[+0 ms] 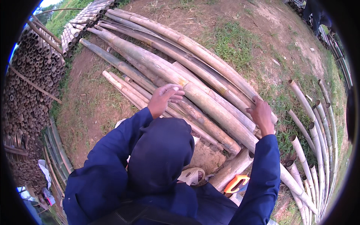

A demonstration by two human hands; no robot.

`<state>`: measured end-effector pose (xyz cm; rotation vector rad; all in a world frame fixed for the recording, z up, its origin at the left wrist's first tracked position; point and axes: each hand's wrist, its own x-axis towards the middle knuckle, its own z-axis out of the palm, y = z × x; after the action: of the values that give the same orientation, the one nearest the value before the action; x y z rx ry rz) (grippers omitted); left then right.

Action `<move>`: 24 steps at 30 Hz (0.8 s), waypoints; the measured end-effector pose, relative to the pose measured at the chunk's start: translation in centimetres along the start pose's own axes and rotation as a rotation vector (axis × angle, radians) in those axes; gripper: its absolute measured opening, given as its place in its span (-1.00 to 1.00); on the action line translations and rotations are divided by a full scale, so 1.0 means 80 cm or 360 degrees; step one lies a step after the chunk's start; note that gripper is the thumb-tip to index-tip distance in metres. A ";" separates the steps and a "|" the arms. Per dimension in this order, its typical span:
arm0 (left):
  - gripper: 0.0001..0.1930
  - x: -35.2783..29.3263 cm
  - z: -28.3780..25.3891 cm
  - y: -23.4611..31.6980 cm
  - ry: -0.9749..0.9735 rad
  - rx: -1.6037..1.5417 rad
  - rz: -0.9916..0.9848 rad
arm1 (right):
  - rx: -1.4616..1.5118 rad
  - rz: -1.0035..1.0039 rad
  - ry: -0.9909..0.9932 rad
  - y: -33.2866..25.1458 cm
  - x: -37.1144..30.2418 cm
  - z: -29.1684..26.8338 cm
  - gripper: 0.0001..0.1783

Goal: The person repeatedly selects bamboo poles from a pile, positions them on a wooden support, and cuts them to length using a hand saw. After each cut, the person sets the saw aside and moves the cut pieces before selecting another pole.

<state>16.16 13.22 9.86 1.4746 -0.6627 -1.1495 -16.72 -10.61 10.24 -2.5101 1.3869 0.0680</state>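
Observation:
Several long bamboo poles lie side by side on the ground, slanting from the far left toward the near right. Over a thick pale green bamboo pole [210,98] is my left hand [165,99], its fingers loosely stretched and nothing in them. Whether it touches the pole is hard to tell. My right hand [261,115] is bent round the near right end of an outer bamboo pole [228,72], fingers and thumb curled at its edge. A saw with an orange handle [235,183] lies by my right forearm, beside a thick bamboo pole [236,167] under the others' ends.
Stacked bamboo [35,78] shows its round cut ends at the left. More bamboo poles [318,138] lie at the right. A sandalled foot [192,176] is close to the pole ends. Grass patches [236,43] and bare soil [88,112] surround the poles. Another person [317,15] stands far right.

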 end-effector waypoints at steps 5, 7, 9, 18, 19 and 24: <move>-0.27 0.125 0.031 -0.006 0.0334 -0.0202 -0.0286 | -0.0001 -0.0016 0.0269 -0.065 -0.076 -0.002 -0.41; -0.13 0.160 0.035 -0.007 0.0442 -0.0343 -0.0396 | -0.0087 -0.0115 0.0466 -0.078 -0.105 0.009 -0.51; -0.32 0.178 0.038 -0.008 0.0705 -0.0545 -0.0282 | -0.0150 -0.0366 0.0789 -0.082 -0.128 0.022 -0.58; -0.25 0.087 0.093 -0.028 -0.0089 -0.1259 -0.0074 | -0.0268 -0.0357 0.1107 0.038 -0.243 0.013 -0.64; -0.13 0.091 0.082 -0.018 0.0078 -0.1303 -0.0018 | -0.0299 -0.0373 0.1160 0.057 -0.264 0.012 -0.66; -0.25 0.131 0.020 0.005 0.0631 -0.1463 -0.0066 | -0.0401 -0.0194 0.1304 0.138 -0.368 0.026 -0.67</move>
<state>18.67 3.28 7.26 0.8637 0.1822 -0.9473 -41.69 8.62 10.88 -2.9759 1.5378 -0.9636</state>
